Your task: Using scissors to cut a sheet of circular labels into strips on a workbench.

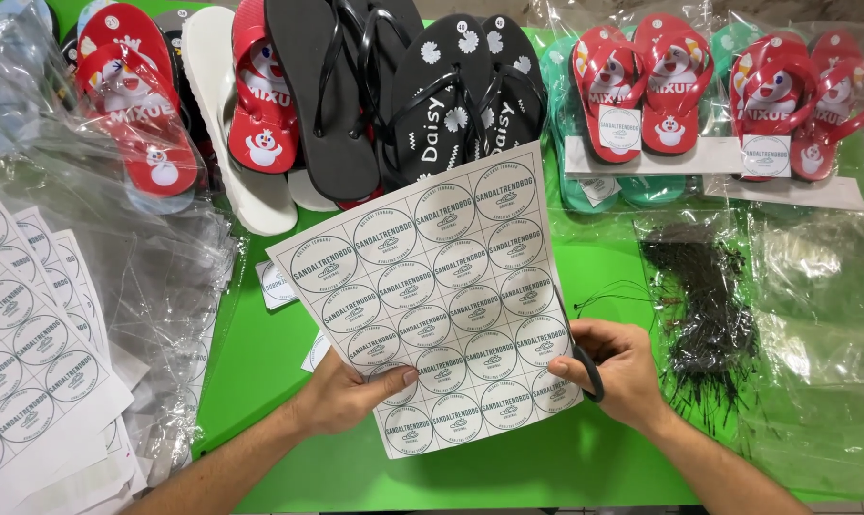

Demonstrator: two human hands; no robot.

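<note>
Green table (508,477) lies under your hands. Your left hand (341,391) pinches the white sheet (432,296) of round labels at its lower edge; your right hand (615,370) grips black scissors (589,370) at its right edge. Bagged red sandals (642,86) sit behind, spare sheets (22,353) left.

Both bare forearms come in low and angle toward each other, the left hand (348,389) lying palm down with its thumb stretched rightward, the right hand (615,367) curled, its fingers (573,366) bent in tight.
</note>
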